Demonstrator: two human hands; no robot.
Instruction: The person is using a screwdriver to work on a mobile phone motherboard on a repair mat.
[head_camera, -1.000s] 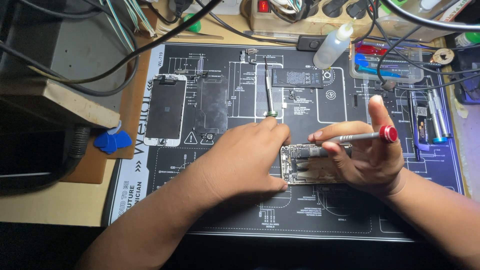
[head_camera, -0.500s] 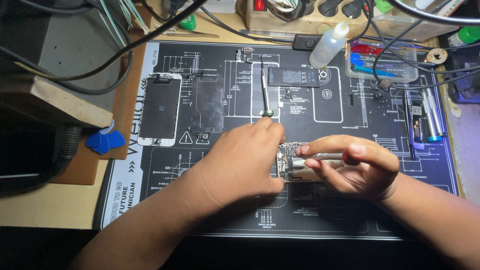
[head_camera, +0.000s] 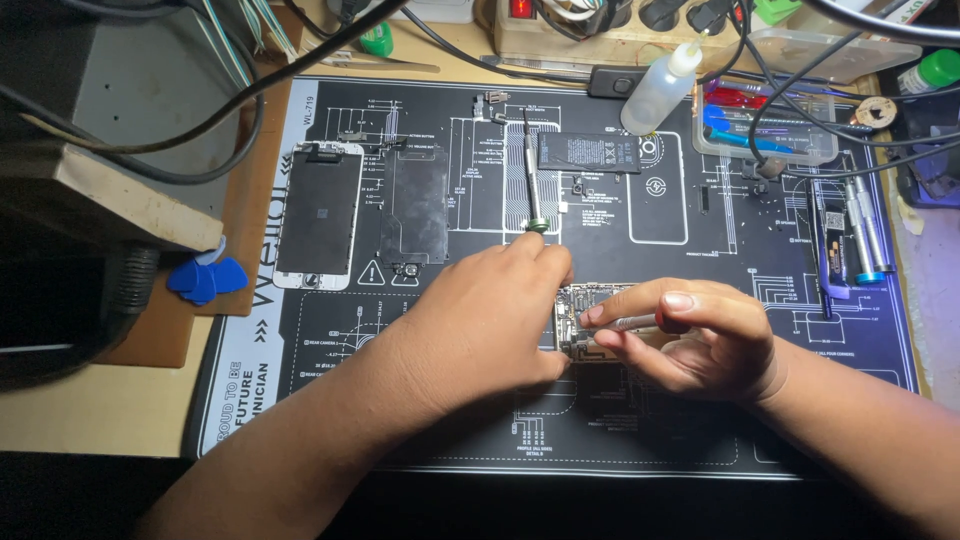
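My left hand (head_camera: 478, 322) lies over an opened phone body (head_camera: 585, 312) on the black printed work mat (head_camera: 400, 420) and holds it by its left side. My right hand (head_camera: 700, 335) grips a small silver screwdriver (head_camera: 632, 322) with a red end. Its tip rests on the exposed board inside the phone. Most of the phone is hidden under my two hands.
On the mat lie a white phone screen (head_camera: 318, 215), a dark metal shield plate (head_camera: 414, 207), a green-tipped screwdriver (head_camera: 533, 185) and a black battery (head_camera: 588, 152). A squeeze bottle (head_camera: 660, 88), a clear tool box (head_camera: 765, 125), further screwdrivers (head_camera: 862, 235) and blue picks (head_camera: 205, 278) surround it.
My right hand has turned the screwdriver down, so its red end now sits inside my fingers instead of sticking out to the right. The left hand stays on the phone.
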